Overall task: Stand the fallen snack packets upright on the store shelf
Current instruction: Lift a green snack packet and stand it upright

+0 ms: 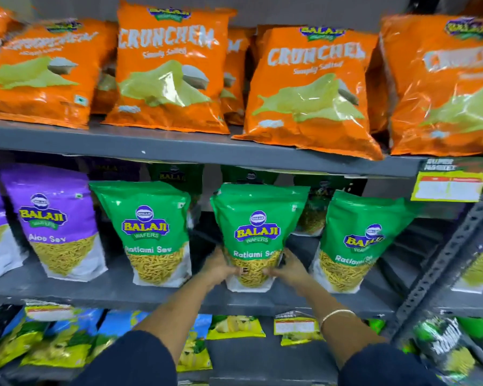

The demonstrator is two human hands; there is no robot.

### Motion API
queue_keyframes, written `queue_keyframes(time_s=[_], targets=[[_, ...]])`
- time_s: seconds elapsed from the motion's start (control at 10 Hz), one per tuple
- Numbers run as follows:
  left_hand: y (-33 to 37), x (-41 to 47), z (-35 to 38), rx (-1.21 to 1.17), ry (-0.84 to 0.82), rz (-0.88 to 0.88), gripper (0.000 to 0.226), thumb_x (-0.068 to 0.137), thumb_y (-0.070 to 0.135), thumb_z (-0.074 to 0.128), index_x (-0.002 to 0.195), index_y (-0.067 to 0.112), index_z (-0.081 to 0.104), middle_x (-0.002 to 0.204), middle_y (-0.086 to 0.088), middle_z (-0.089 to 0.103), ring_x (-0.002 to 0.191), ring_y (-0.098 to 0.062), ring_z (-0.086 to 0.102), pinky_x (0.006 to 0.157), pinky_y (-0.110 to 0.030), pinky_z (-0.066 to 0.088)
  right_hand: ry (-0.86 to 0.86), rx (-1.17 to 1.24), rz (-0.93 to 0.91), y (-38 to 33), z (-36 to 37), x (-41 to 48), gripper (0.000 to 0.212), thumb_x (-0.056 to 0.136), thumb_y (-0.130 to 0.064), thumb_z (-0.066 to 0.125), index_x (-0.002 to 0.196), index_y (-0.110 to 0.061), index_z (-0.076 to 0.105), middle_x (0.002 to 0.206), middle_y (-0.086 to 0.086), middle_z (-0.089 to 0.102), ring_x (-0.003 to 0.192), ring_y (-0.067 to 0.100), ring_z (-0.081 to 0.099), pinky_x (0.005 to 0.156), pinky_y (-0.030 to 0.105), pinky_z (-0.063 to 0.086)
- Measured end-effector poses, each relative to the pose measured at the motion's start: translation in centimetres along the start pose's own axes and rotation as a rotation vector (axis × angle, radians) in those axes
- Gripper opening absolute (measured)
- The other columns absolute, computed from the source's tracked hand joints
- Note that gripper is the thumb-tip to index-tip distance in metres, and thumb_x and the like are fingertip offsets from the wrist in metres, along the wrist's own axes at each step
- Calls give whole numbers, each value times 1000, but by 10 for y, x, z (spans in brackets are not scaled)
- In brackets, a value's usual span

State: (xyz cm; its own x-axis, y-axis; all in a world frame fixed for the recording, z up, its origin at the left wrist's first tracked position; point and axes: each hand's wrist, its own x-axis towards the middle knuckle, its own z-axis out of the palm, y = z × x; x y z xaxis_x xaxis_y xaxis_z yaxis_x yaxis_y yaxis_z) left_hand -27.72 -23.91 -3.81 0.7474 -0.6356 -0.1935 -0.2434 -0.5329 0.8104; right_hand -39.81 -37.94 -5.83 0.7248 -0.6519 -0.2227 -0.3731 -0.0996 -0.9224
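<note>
Both hands grip the lower part of one green packet [258, 235] that stands upright on the middle shelf [179, 295], near its front edge. The left hand [220, 267] wraps the packet's lower left side, fingers curled onto the front; the right hand [289, 270] does the same at the lower right, a bangle [336, 313] on its wrist. The thumbs nearly meet over the packet's front.

Left of the left hand a second green packet [151, 232] stands upright with a narrow gap between; beyond it stands a purple packet [57, 221]. Right of the right hand a third green packet [357, 240] leans slightly, and bare shelf shows in the gap between. More green packets stand behind in shadow. The packet's top sits just under the upper shelf's front lip [206, 154], which carries orange packets [167, 68] and, farther right, a price tag [449, 182].
</note>
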Motion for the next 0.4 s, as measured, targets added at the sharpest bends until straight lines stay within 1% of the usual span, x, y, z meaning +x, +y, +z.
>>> queue_keyframes(time_s=[0.1, 0.2, 0.3, 0.4], targets=[[-5, 6, -2, -72, 57, -34, 74, 74, 12, 75, 136, 3, 36, 141, -16, 48, 129, -29, 46, 96, -35, 45, 13, 59, -105, -3, 11, -1, 108, 30, -43, 91, 119, -1, 46, 112, 10, 61, 107, 23, 56, 70, 8, 47], [-10, 7, -6, -91, 36, -59, 75, 76, 12, 74, 138, 6, 33, 142, -15, 46, 129, -31, 44, 99, -42, 47, 43, 6, -98, -4, 15, 2, 81, 58, -19, 86, 124, 2, 44, 125, 17, 58, 117, 30, 54, 84, 26, 46], [-6, 3, -9, -65, 27, -80, 75, 79, 12, 70, 139, 6, 26, 142, -17, 46, 128, -32, 45, 98, -40, 44, 32, -77, -88, -15, 15, -5, 85, 67, -14, 80, 134, 0, 31, 139, 20, 45, 131, 35, 42, 104, 43, 41], [-6, -10, -6, -8, 54, -26, 90, 78, 14, 72, 145, 5, 13, 148, -17, 37, 133, -33, 41, 102, -39, 40, 160, -184, -176, -27, 14, -19, 103, 66, -29, 80, 144, -6, 17, 149, 18, 28, 139, 35, 26, 111, 48, 32]])
